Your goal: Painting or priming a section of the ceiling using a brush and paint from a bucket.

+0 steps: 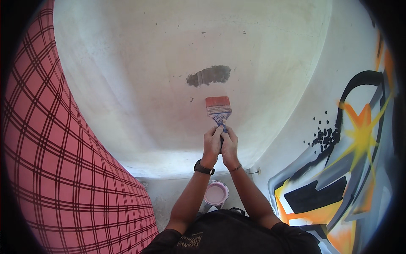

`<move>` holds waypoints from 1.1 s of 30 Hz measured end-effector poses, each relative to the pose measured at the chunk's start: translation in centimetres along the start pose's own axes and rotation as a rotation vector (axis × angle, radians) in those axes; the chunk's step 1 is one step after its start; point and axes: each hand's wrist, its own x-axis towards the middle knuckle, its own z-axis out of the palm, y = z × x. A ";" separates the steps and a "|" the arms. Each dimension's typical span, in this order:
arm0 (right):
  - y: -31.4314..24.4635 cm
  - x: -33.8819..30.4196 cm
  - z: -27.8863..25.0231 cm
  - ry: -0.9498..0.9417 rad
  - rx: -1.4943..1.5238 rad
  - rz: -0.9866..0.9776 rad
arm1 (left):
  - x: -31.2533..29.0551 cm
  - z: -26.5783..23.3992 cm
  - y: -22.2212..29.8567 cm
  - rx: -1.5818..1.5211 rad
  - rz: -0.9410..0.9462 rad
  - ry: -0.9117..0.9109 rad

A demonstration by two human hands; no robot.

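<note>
I have both hands together on one wide brush (218, 111): the left hand (211, 144) and the right hand (229, 146) have their fingers clasped round its handle, thumbs close together, which I take as a way to steady it. The brush sits mid-view, bristles (217, 101) up, in front of the pale wall (144, 72) and just below a ragged dark patch (209, 75); whether the bristles touch the wall I can't tell from here. A bucket (226, 187) of pink paint (215, 194) stands lower down, seen between the forearms (188, 204), probably for an easy dip, though the dark shirt (237, 233) crowds its near side in my view. A watch (204, 167) is strapped on the left wrist. A pink checked surface (67, 148) bounds my left; on my right, a mural (355, 144) in orange, yellow and black sits close enough to limit sideways room.
</note>
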 end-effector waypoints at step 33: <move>-3.7 3.7 4.3 -0.034 -0.088 -0.389 | 4.6 1.7 5.6 0.033 0.229 -0.058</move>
